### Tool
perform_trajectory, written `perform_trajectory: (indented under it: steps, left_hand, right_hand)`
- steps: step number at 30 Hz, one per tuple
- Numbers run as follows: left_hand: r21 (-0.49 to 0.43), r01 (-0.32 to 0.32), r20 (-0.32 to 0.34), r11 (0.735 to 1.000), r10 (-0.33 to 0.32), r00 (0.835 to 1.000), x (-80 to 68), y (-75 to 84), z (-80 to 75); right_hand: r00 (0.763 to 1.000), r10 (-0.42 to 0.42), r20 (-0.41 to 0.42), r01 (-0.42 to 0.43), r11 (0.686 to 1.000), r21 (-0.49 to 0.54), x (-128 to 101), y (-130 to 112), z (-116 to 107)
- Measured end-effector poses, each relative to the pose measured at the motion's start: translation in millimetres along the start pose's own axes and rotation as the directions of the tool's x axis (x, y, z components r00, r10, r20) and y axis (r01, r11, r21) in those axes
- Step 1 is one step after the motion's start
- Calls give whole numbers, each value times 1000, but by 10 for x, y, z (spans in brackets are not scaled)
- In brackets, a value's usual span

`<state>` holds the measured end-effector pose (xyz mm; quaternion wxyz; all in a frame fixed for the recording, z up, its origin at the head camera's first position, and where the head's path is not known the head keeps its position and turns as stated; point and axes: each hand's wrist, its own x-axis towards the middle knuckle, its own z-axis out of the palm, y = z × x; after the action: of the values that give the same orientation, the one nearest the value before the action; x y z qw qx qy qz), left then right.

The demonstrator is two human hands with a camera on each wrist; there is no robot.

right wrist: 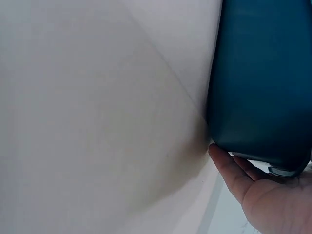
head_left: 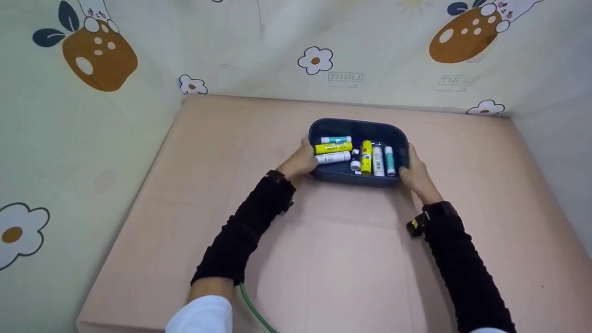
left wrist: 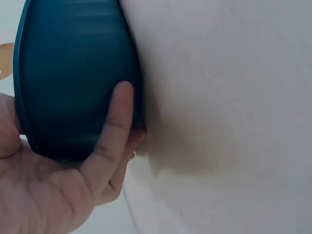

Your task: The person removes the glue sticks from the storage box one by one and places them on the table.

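One smooth rounded bin (head_left: 354, 179), tubes (head_left: 366, 158) inside (cylindrical)

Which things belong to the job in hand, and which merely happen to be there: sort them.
In the job:
dark blue tub, held between left hand and right hand
glue sticks inside it

Merely there:
green cable
flower-print wall
peach tabletop

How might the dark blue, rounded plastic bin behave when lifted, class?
The bin seems stiff: its walls look unbent between the left hand and right hand. Its smooth sides may be slippery. Tilting could roll the yellow, cylindrical plastic tubes inside.
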<state>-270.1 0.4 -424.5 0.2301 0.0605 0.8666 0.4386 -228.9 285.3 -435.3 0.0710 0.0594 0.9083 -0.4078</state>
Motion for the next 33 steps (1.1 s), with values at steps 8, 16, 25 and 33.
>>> perform_trajectory:
  steps: [8, 16, 25, 33]
  left_hand:
    - [20, -12, 77, 1000, 11, 997, -63, -28, -11]
    - [21, -28, 111, 999, 26, 994, -189, -58, -2]
    - [37, -50, 95, 998, 47, 994, -379, -113, 75]
    - [19, -75, 76, 997, 73, 994, -525, -168, 165]
  right_hand:
    - [999, -32, -6, 32, 999, -43, -115, 24, 6]
    - [998, -66, -16, 65, 996, -61, -251, 36, 18]
    - [996, -91, -18, 91, 995, -33, -450, 50, 69]
    - [991, -128, -33, 126, 990, -57, -624, 96, 94]
